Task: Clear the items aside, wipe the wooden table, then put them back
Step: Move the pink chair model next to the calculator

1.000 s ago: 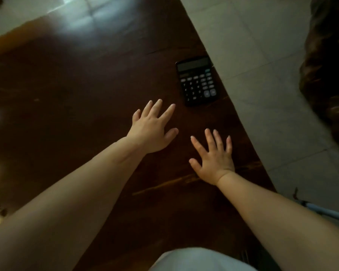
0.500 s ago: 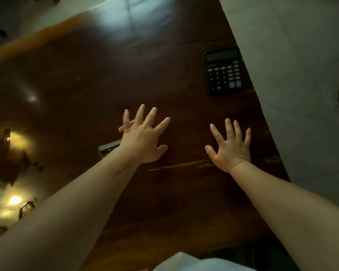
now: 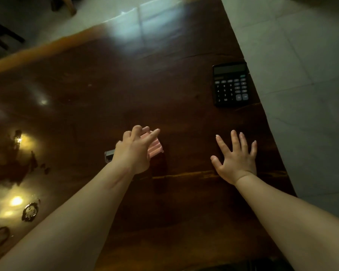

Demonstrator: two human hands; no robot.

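Left hand (image 3: 134, 151) curled over pink object (image 3: 155, 146); right hand (image 3: 235, 159) splayed.

I see a dark wooden desk (image 3: 110, 90), very shiny and smooth; the black calculator (image 3: 231, 84) looks plastic.

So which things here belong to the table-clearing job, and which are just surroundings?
Part of the job:
wooden table
calculator, near the table's right edge
pink ridged item, under the left hand
grey item, partly hidden by that hand
right hand, spread open

Just surroundings:
tiled floor
chair leg, top left
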